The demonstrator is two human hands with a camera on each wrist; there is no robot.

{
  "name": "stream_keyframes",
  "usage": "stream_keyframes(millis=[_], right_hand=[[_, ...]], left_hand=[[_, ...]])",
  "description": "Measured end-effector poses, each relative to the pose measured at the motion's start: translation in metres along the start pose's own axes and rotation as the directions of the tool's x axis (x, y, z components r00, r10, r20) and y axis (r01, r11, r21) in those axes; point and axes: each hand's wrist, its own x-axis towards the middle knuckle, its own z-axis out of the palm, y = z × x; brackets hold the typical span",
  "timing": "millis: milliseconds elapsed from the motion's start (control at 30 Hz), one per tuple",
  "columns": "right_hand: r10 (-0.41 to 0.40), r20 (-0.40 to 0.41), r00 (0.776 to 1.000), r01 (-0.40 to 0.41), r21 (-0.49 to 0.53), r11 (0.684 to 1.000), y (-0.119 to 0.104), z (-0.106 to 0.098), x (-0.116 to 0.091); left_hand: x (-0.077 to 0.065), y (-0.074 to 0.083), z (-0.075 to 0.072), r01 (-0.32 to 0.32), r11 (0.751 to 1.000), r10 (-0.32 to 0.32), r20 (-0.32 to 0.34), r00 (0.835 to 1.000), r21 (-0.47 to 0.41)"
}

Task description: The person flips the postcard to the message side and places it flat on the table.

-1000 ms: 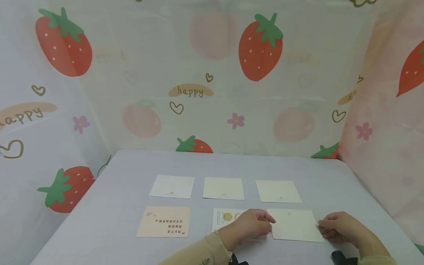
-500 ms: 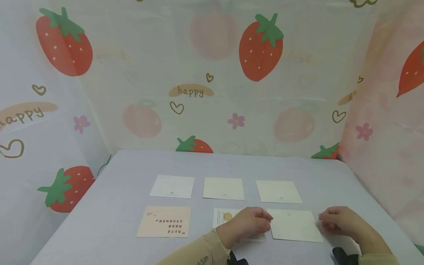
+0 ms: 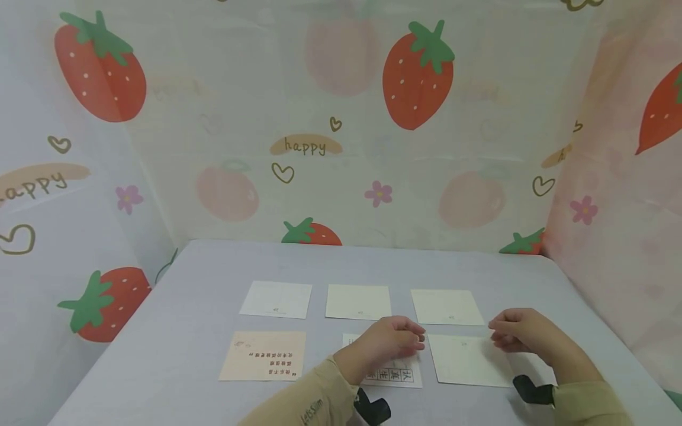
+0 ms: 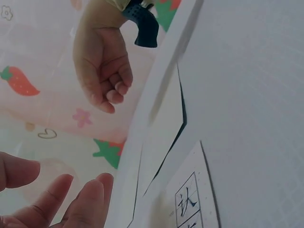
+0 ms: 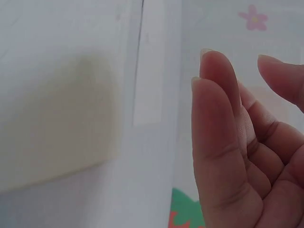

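Observation:
Above the front row of cards my left hand hovers with relaxed, bent fingers and nothing in them. Beneath it lies a white card with boxed characters, its upper part covered by the hand. A blank cream card lies flat just right of that one. Over this card's right edge my right hand hangs raised, casting a shadow. In the right wrist view its fingers and thumb stand apart, holding nothing. The left wrist view shows the left hand's fingers spread apart and clear of the cards.
A peach card with printed text lies at the front left. Behind are three pale cards in a row: left, middle and right. A white cloth covers the table; strawberry-printed sheets enclose it.
Both hands have risen from the sides of the front right cream card. The right hand has moved up and left over its edge; the left has drawn back slightly left. The card stays flat.

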Motion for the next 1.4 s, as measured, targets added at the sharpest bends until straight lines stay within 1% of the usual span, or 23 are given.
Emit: stream_keyframes(millis=[233,367,567,733,900,1067,1233,1400], right_hand=[[-0.071,0.064,0.995,0.066,0.066,0.996,-0.02,0.011,0.01],[-0.089,0.075,0.993,0.08,0.114,0.99,-0.027,0.02,0.013],[-0.104,0.086,0.991,0.088,0.178,0.98,-0.034,0.037,0.016],[-0.113,0.115,0.987,0.089,0.194,0.977,-0.037,0.053,0.017],[-0.087,0.105,0.991,0.064,0.208,0.976,-0.037,0.065,0.018],[-0.062,0.095,0.994,0.041,0.206,0.978,-0.035,0.075,0.017],[-0.04,0.106,0.994,0.016,0.218,0.976,-0.032,0.084,0.018],[-0.065,0.143,0.988,0.027,0.252,0.967,-0.027,0.089,0.019]], left_hand=[[-0.001,0.008,-0.021,-0.003,1.0,0.002,-0.014,1.0,-0.022],[-0.004,0.011,-0.033,-0.006,1.0,0.005,-0.037,0.999,-0.022],[-0.011,0.011,-0.051,0.002,1.0,-0.001,-0.082,0.997,0.015],[-0.022,0.006,-0.065,0.019,1.0,-0.017,-0.124,0.992,0.017],[-0.031,-0.002,-0.078,0.042,0.999,-0.038,-0.14,0.989,0.022],[-0.041,-0.009,-0.085,0.066,0.998,-0.062,-0.136,0.989,0.021],[-0.049,-0.014,-0.092,0.053,0.998,-0.049,-0.144,0.988,0.025],[-0.055,-0.014,-0.098,0.063,0.998,-0.056,-0.17,0.984,0.032]])
